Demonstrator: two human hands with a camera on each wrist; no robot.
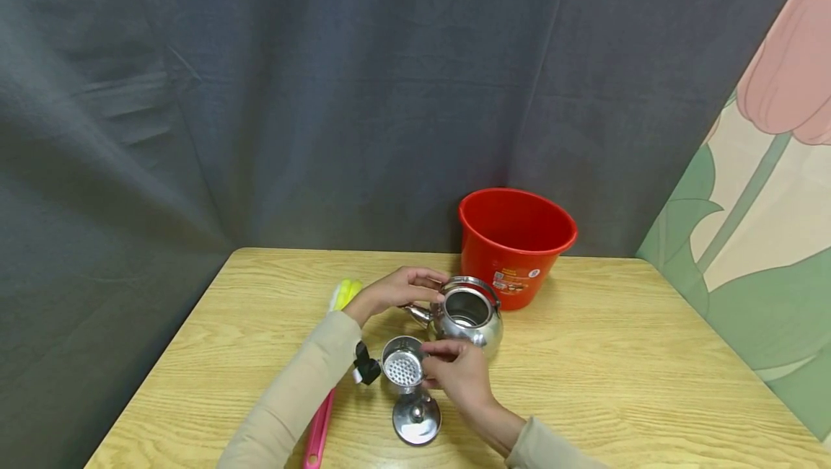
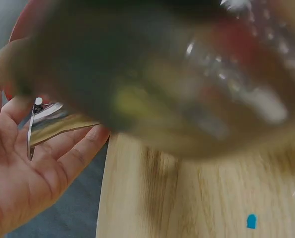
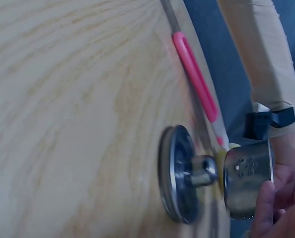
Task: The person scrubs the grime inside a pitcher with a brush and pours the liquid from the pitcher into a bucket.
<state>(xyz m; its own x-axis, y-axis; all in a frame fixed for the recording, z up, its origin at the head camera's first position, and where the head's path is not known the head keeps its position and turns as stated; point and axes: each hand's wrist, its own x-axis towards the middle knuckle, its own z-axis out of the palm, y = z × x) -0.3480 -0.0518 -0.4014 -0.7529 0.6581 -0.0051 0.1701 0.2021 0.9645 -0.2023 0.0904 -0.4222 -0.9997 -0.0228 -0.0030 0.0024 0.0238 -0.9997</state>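
Note:
My left hand (image 1: 399, 288) reaches over the spout of a steel kettle (image 1: 483, 339), its fingertips at the handle and mouth rim. In the left wrist view its fingers are mostly straight, beside shiny curved metal. The kettle has no lid on, and its inside shows. With thumb and fingers, my right hand (image 1: 464, 375) pinches the rim of a metal strainer basket (image 1: 402, 368), whose holed bottom faces up through its mouth. Just below the basket, the kettle lid (image 1: 417, 426) lies on the table, knob up; the right wrist view also shows the lid (image 3: 180, 173).
A brush with a pink handle (image 1: 318, 433) and a yellow and white head (image 1: 347, 292) lies to the left, partly under the left forearm. Behind the kettle stands a red bucket (image 1: 516, 260). A dark curtain (image 1: 389, 94) hangs beyond the wooden table (image 1: 617, 353).

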